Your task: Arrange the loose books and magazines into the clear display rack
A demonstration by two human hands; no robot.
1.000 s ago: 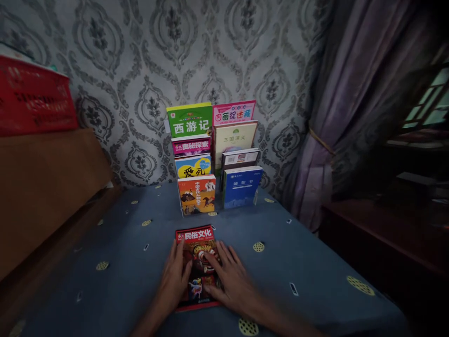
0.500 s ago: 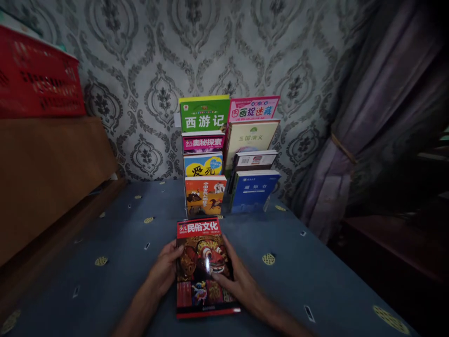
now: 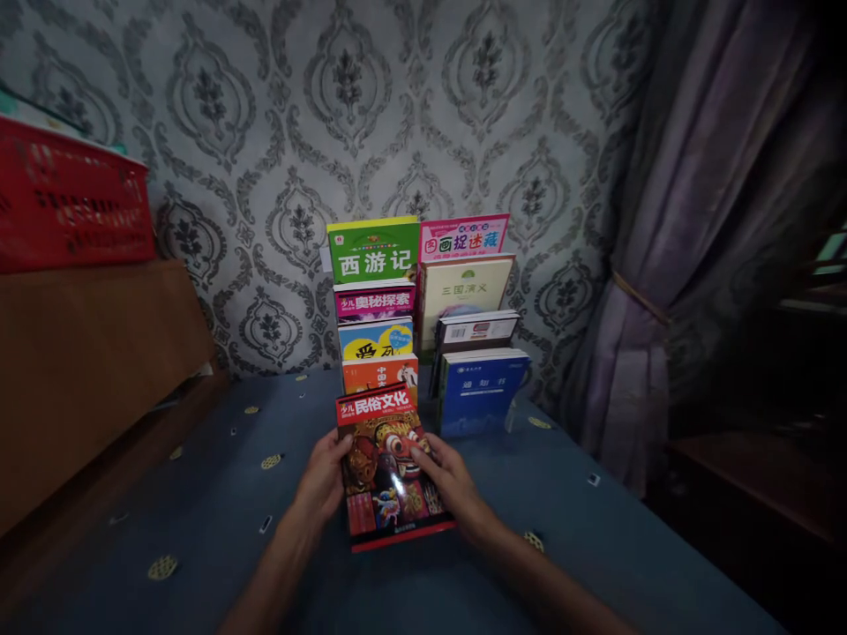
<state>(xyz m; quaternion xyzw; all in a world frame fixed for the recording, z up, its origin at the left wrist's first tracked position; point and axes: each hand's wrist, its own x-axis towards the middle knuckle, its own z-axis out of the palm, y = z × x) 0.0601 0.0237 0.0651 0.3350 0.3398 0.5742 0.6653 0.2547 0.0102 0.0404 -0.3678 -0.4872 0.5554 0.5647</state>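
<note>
Between my two hands is a book [image 3: 390,467] with a red title band and a red mask on its dark cover. My left hand [image 3: 326,472] grips its left edge, thumb on the front. My right hand [image 3: 450,476] holds the right edge, its thumb lying over the cover picture. The book leans back slightly and covers the lower part of an orange book [image 3: 361,377]. Behind that, a blue and yellow book [image 3: 376,339], a magenta book [image 3: 374,302] and a green book [image 3: 374,251] rise in tiers.
The right column holds a blue book [image 3: 482,394], a dark-edged book [image 3: 477,329], a cream book [image 3: 467,291] and a pink book [image 3: 464,236]. At left, a red basket [image 3: 72,198] sits on a brown box [image 3: 99,362]. A tied curtain [image 3: 639,309] hangs at right.
My hands have carried the mask-covered book forward, so it now overlaps the orange book. The view has tilted up a little, and the stacked books appear lower.
</note>
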